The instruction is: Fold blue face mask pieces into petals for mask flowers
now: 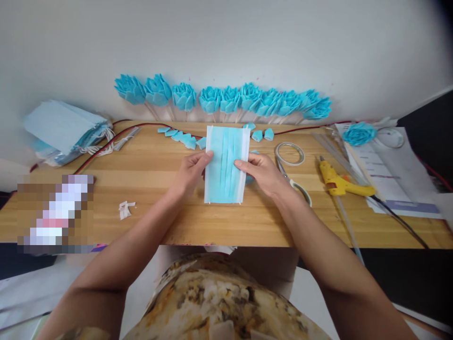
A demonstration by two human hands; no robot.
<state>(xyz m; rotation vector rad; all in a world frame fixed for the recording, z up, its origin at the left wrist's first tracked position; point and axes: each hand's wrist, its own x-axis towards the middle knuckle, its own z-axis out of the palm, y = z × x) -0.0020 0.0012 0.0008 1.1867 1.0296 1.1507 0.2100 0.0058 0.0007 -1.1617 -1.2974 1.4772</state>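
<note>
A blue pleated face mask (227, 165) is held up on end over the front middle of the table, its white edges running down both sides. No ear loops show on it. My left hand (194, 170) pinches its left edge, thumb on the near face. On the other side my right hand (262, 171) grips the right edge the same way, thumb on top. The other fingers are mostly hidden behind the mask. Cut blue petal pieces (187, 140) lie on the wood behind the mask, partly covered by it.
Blue flowers on sticks (212, 99) lean along the wall. At left are stacked masks (63, 123), white scraps (126, 210) and a blurred-out patch. At right lie a tape roll (302, 155), scissors (300, 191), a yellow glue gun (334, 179) with its cord, papers (399, 165) and a loose flower (360, 134).
</note>
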